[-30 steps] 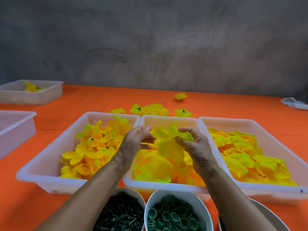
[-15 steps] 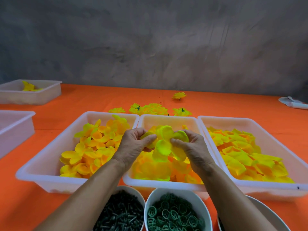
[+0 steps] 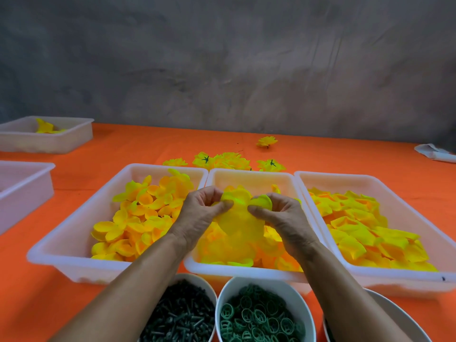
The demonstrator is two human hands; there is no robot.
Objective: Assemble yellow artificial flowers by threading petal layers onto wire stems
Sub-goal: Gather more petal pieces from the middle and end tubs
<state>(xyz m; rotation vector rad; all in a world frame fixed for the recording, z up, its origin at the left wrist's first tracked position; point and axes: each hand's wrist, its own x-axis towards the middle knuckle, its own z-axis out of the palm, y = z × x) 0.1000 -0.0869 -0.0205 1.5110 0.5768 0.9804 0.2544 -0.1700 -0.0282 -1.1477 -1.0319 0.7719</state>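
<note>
Both my hands hold a yellow petal layer (image 3: 240, 215) above the middle white tray (image 3: 249, 175). My left hand (image 3: 201, 213) pinches its left side with thumb and fingers. My right hand (image 3: 280, 215) pinches its right side, fingers curled round a folded petal. Loose yellow petal layers fill the left tray (image 3: 74, 233), the middle tray and the right tray (image 3: 407, 215). Several finished yellow flowers (image 3: 230, 161) lie on the orange table behind the trays. No wire stem shows between my fingers.
Near the front edge stand a bowl of dark green stem pieces (image 3: 180, 319), a bowl of green rings (image 3: 261, 319) and a third bowl's rim (image 3: 399, 314). Two more white trays (image 3: 47, 139) (image 3: 22, 186) sit at the left. A white cloth (image 3: 435, 153) lies far right.
My hands have come closer together and lower over the middle tray, working the petal layer between them. The layer has flattened and hangs down further than before.
</note>
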